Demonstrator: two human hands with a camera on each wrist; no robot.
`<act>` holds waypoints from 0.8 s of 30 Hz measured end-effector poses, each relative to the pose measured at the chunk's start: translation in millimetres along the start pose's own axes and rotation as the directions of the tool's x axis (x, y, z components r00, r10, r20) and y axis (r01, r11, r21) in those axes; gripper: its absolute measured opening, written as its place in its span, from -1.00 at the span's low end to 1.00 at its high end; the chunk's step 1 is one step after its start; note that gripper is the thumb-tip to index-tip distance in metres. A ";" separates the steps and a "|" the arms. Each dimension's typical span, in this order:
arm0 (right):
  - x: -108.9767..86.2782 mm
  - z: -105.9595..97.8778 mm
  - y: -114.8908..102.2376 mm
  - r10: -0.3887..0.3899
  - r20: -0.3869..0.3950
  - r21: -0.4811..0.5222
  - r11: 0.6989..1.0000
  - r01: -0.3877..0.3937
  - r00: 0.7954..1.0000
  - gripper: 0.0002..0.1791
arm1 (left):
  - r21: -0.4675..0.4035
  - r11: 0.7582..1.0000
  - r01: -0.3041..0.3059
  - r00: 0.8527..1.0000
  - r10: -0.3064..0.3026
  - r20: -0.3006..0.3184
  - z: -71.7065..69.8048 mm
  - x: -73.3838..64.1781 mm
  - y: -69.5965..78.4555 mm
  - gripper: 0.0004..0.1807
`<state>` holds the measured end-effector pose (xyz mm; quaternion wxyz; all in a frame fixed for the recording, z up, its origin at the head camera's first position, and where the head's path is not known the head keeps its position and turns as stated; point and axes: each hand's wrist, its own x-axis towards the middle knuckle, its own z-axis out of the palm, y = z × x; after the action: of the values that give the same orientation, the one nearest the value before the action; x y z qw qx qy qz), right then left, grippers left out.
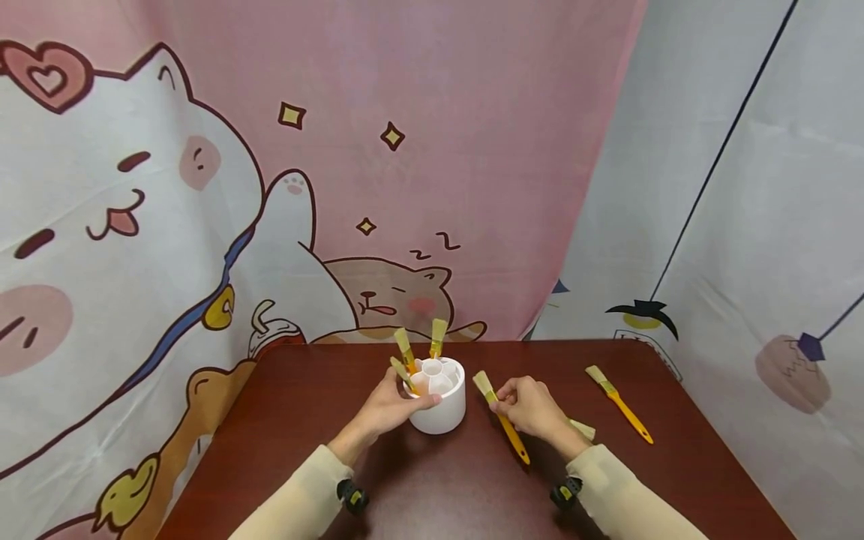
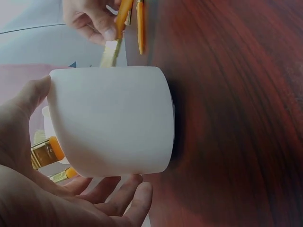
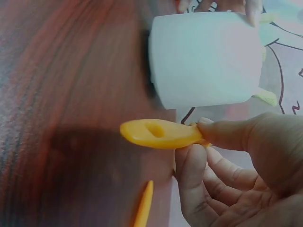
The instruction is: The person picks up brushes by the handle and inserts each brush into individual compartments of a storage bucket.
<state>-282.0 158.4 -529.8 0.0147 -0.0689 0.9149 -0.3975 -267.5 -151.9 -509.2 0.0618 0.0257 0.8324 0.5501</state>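
A white round holder [image 1: 439, 416] with petal-shaped compartments stands on the table. My left hand [image 1: 388, 409] grips its left side, thumb at the rim and fingers round the wall, as the left wrist view shows. Three paintbrushes stand bristles up in it, one at the back [image 1: 438, 337], another to its left [image 1: 404, 345], the third [image 1: 400, 370] partly behind my left hand. To the right of the holder, my right hand [image 1: 533, 409] pinches a paintbrush [image 1: 514, 440] between thumb and fingers. Its pale bristles point up and away, and its orange handle [image 3: 156, 134] slants down toward me.
On the right of the dark red table [image 1: 466, 487] lies another orange-handled paintbrush [image 1: 624, 411]. The bristles of one more brush [image 1: 582, 429] show beside my right wrist, its handle hidden by the arm. A printed cartoon curtain [image 1: 486, 187] hangs behind the table.
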 end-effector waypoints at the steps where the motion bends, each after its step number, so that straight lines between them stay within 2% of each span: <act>1: -0.4 -1.1 -1.4 -0.006 -0.004 0.003 1.000 0.006 1.000 -0.86 | 0.000 1.000 -0.002 1.000 0.002 -0.001 0.3 -0.4 0.0 0.08; 8: -1.6 -4.3 -10.2 -0.022 -0.033 0.029 0.999 0.023 0.999 -0.85 | 0.004 1.000 0.002 1.000 -0.002 0.005 1.4 -5.2 0.2 0.05; 12: -1.4 -6.7 -17.9 -0.060 -0.060 0.017 0.998 0.061 0.996 -0.83 | 0.010 1.000 0.013 1.000 -0.013 0.003 1.1 -7.8 1.2 0.06; 24: 0.0 -18.0 -41.0 -0.139 -0.131 0.025 0.989 0.144 0.982 -0.82 | 0.014 1.000 0.003 1.000 -0.003 -0.012 0.4 -3.8 1.5 0.10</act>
<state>-278.8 143.8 -487.6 -0.0714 -0.1078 0.8997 -0.4169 -263.7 -151.3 -507.7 0.0575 0.0215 0.8366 0.5444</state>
